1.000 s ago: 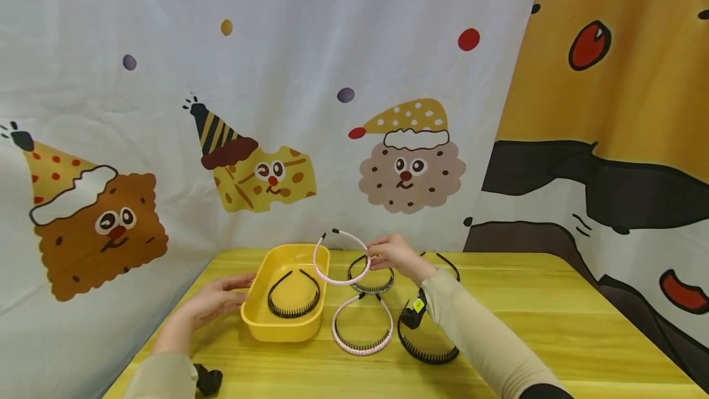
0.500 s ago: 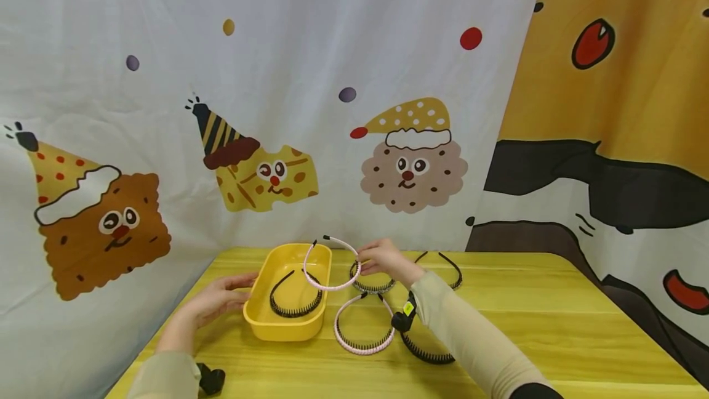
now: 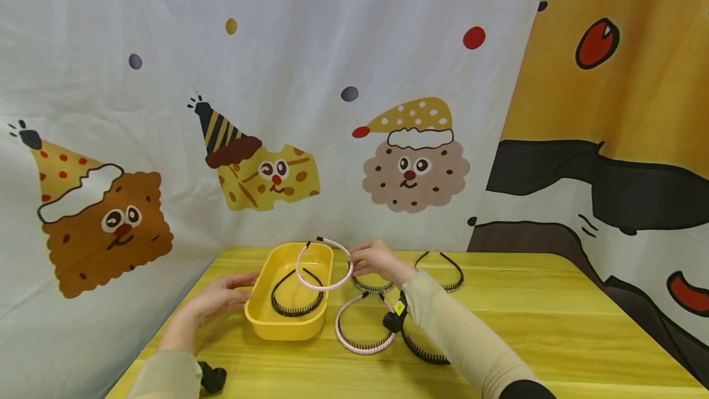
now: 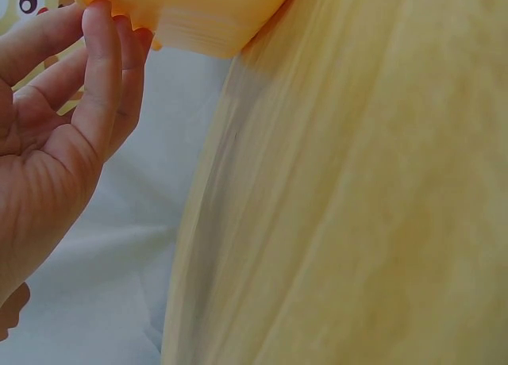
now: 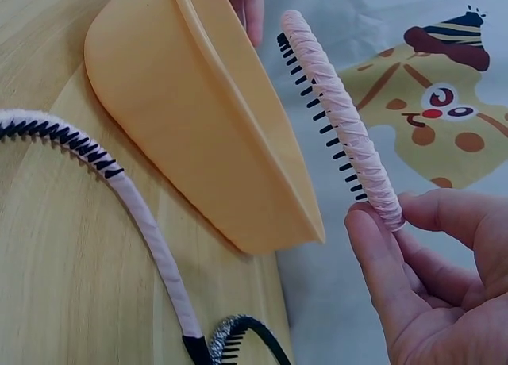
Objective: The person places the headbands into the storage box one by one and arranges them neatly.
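My right hand pinches a pink wrapped headband between thumb and fingers. It hangs above the right rim of a yellow plastic basin. Black comb teeth line the band's inner side in the right wrist view, where the held headband appears edge-on. A black toothed headband lies inside the basin. At the basin's left side, my left hand touches the wall and rim with extended fingertips. The left wrist view shows those fingers against the basin's edge.
Right of the basin lie another pink headband, a silvery headband partly behind my right hand, a black headband partly under my forearm, and a dark headband farther back. A printed curtain hangs behind the wooden table.
My right hand has moved left with the pink headband, from beside the basin to over its right rim. The left hand stays at the basin's left side.
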Tool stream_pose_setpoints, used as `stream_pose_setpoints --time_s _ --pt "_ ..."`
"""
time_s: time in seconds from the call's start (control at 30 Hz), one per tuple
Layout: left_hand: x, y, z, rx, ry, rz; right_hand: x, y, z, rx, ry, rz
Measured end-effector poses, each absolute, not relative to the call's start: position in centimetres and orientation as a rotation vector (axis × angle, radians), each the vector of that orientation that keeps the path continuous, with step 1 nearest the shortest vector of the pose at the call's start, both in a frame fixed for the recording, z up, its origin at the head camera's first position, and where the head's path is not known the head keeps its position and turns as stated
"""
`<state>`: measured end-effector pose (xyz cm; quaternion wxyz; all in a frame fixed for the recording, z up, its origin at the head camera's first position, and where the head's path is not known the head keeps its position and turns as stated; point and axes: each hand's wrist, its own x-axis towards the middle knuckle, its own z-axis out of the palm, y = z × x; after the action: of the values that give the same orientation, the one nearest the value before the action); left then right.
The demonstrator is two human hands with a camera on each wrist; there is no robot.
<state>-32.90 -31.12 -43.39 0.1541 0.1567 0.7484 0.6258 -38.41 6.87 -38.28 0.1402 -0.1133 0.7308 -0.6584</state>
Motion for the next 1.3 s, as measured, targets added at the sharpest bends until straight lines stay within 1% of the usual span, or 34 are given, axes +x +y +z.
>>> stream_pose_setpoints --time_s 0.87,1.3 --pt "-32.8 -31.1 -43.4 0.485 2.179 1.764 -39.0 2.9 -39.1 -0.335 2.096 -1.87" --pt "-33.0 -31.1 -43.7 0.508 2.171 1.776 -38.4 1.3 -39.1 -0.364 2.145 -1.831"
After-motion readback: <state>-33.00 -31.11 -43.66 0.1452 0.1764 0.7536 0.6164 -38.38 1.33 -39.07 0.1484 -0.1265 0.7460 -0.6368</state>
